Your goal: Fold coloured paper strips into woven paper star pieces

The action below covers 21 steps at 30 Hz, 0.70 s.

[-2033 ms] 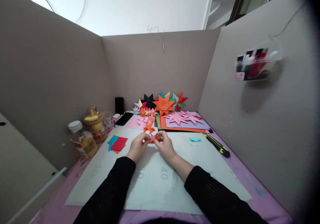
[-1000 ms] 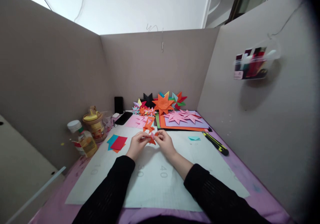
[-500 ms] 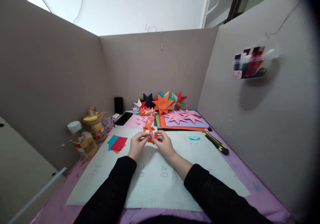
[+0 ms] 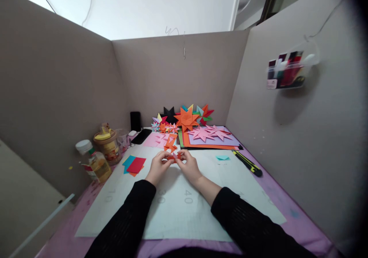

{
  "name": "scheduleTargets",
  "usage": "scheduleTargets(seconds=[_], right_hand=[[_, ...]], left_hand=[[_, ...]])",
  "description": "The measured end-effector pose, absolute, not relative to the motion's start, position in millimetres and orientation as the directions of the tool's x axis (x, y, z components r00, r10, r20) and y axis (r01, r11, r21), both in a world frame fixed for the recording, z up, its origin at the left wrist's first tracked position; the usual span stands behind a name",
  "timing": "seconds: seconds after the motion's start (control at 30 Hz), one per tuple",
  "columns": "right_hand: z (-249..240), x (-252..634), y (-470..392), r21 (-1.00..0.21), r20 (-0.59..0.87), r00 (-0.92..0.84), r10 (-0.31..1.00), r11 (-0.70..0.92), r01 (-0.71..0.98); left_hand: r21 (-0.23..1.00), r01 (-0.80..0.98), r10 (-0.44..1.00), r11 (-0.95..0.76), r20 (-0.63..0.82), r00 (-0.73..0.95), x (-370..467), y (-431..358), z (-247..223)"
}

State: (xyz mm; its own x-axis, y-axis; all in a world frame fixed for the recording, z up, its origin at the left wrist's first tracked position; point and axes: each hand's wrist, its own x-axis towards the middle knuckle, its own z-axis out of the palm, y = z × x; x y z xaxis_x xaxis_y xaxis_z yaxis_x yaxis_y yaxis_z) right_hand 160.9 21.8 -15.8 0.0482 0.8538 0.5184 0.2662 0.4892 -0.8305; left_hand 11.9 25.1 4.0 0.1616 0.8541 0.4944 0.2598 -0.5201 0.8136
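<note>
Between my two hands is a small folded paper piece, orange with some pink, pinched from both sides. My left hand grips its left edge with thumb and fingers. On its right edge, my right hand pinches in the same way. The fingers hide much of the piece. Just beyond lie orange folded papers and a pink sheet with small pink pieces on it. Red, blue and orange paper squares lie to the left, and a folded turquoise paper to the right.
Finished paper stars stand at the back, with pink stars on stacked sheets. A utility knife lies at right. Left are a bottle, a yellow-lidded cup and a phone. Grey partitions enclose the table.
The orange and pink piece has tilted or folded between my fingers, so less of it shows. My hands stay almost in place, and the view has shifted slightly.
</note>
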Motion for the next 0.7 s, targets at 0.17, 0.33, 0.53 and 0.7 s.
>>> scheduleTargets(seconds=[0.17,0.33,0.53,0.7], right_hand=[[-15.7,161.5,21.6,-0.827,0.523,0.05,0.851,0.492,0.271],[-14.8,161.4,20.6,-0.845,0.505,0.04,0.862,0.485,0.224],[-15.4,159.9,22.0,-0.875,0.475,0.074,0.877,0.461,0.15],[-17.6,159.7,23.3,-0.866,0.486,0.061,0.872,0.472,0.164]], left_hand=[[0.819,0.254,0.857,-0.515,0.492,0.153,11.9,25.1,3.9],[0.815,0.258,0.855,-0.519,0.499,0.143,12.6,24.2,4.6],[0.757,0.325,0.819,-0.567,0.56,0.123,13.9,22.6,5.1],[0.804,0.266,0.847,-0.532,0.508,0.16,15.5,22.4,3.6]])
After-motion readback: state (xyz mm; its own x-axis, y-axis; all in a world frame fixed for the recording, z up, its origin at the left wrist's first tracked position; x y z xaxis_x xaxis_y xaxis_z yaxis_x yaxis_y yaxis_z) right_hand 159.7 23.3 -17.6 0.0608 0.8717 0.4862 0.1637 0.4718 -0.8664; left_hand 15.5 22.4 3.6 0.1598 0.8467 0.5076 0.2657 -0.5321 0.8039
